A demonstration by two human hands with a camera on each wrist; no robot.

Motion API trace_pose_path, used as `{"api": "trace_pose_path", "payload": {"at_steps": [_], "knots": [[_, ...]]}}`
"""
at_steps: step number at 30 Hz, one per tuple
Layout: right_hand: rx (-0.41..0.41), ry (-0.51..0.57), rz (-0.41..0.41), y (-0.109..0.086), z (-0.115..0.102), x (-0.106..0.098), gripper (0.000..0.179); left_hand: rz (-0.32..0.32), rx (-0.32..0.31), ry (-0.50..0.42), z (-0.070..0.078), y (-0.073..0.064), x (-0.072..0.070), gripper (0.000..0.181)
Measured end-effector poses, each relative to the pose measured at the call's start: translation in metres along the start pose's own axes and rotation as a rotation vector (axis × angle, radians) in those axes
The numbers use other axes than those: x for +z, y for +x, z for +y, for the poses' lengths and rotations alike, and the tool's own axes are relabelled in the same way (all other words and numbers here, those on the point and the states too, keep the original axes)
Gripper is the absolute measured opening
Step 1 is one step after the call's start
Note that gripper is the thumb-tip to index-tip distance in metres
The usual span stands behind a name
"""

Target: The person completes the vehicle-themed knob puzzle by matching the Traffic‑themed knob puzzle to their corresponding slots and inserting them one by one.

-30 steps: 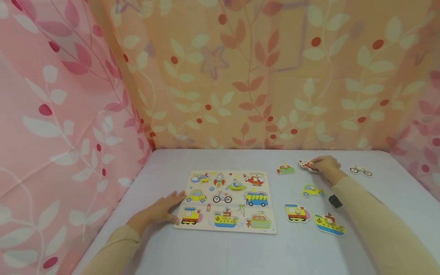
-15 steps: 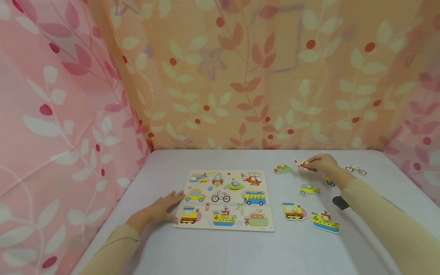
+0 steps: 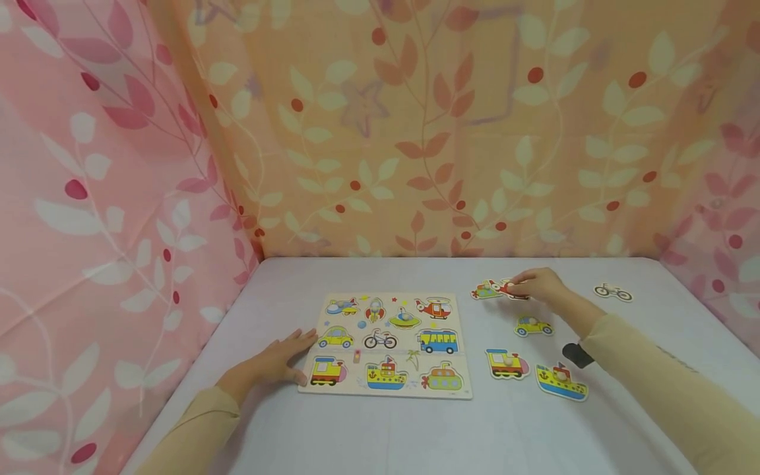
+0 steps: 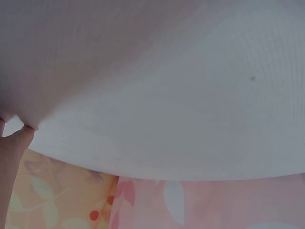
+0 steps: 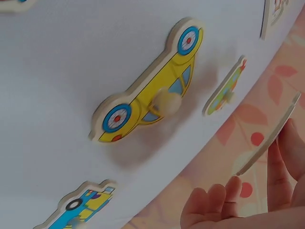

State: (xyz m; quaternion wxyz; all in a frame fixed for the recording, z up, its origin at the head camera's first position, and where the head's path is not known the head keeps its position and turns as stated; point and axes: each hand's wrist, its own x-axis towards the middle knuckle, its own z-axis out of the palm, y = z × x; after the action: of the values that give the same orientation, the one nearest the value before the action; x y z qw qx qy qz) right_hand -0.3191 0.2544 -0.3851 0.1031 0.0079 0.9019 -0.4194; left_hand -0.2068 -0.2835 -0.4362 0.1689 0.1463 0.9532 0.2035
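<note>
The right hand [image 3: 541,288] grasps the helicopter piece [image 3: 501,287]; the left hand [image 3: 278,360] grips nothing, its fingers spread against the left edge of the puzzle board [image 3: 388,394].

In the head view, the helicopter piece overlaps the submarine piece [image 3: 482,291], to the right of the board. Good practice here would be to keep the helicopter piece high enough not to drag its neighbour. The left hand is well placed to steady the board; light pressure from the flat fingers should be enough.

The left wrist view shows little: just part of that hand at the frame's edge and the pale tabletop [image 4: 190,124].

In the right wrist view, the held piece appears edge-on above the tabletop, with the submarine piece and the yellow car piece [image 5: 157,90] lying apart from it. Whether the fingertips have its knob or its rim is hard to tell from this angle. A knob grip would probably make it easier to turn and level, leaving the edges free.
</note>
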Motion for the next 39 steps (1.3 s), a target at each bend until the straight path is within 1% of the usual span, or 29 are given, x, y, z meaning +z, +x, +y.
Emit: {"api": "trace_pose_path", "payload": {"at_steps": [4, 10, 18, 21, 28, 36, 39], "knots": [[-0.025, -0.015, 0.001, -0.002, -0.006, 0.008, 0.041, 0.006, -0.002, -0.004, 0.000, 0.001, 0.001, 0.096], [-0.012, -0.033, 0.003, -0.004, -0.016, 0.021, 0.039, 0.008, -0.005, -0.003, 0.001, 0.000, 0.000, 0.097], [-0.059, -0.016, -0.016, 0.000, -0.025, 0.040, 0.032, 0.009, -0.013, -0.003, 0.000, 0.000, 0.001, 0.097], [-0.056, -0.020, -0.022, 0.001, -0.030, 0.047, 0.031, 0.007, -0.009, 0.000, 0.001, -0.001, 0.000, 0.096], [-0.018, -0.012, -0.037, 0.005, -0.039, 0.063, 0.031, 0.004, 0.013, 0.011, -0.001, 0.001, 0.000, 0.096], [-0.032, -0.031, -0.044, 0.008, -0.046, 0.081, 0.028, 0.000, 0.024, 0.017, -0.004, 0.001, 0.001, 0.097], [-0.039, -0.054, -0.044, 0.010, -0.047, 0.086, 0.028, 0.004, 0.029, 0.023, -0.005, 0.001, 0.001, 0.097]]}}
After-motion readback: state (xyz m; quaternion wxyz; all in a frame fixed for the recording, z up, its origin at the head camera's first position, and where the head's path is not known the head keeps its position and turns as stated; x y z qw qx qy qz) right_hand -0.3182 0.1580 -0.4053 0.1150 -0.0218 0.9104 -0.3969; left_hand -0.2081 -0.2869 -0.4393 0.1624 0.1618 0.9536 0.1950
